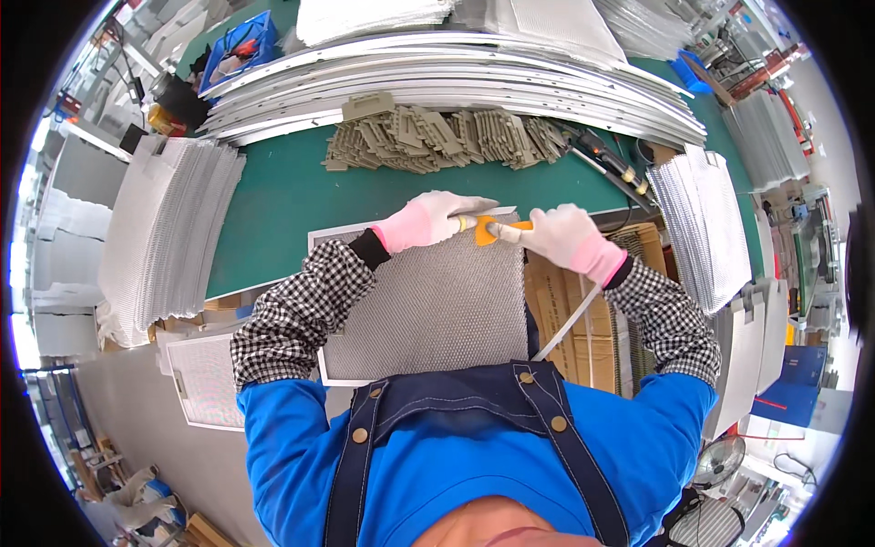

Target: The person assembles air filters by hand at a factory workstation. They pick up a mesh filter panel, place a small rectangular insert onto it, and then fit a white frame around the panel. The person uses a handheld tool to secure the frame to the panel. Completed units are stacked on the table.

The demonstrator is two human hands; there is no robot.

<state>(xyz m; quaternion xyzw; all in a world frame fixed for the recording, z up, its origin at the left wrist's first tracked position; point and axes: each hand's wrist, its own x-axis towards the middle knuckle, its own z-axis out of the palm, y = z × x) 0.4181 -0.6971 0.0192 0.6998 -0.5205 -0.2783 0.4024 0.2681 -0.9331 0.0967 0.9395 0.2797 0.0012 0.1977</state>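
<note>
A rectangular metal mesh filter panel with a light frame lies on the green table in front of me. My left hand, in a white and pink glove, rests on the panel's far edge and touches the tip of an orange-handled tool. My right hand, gloved the same way, is closed around that tool. A thin pale strip hangs down from below my right wrist.
Grey flat brackets are heaped across the table's middle. Long metal strips are stacked behind them. Piles of mesh panels stand at the left and right. A cardboard box sits to my right, and a framed panel lower left.
</note>
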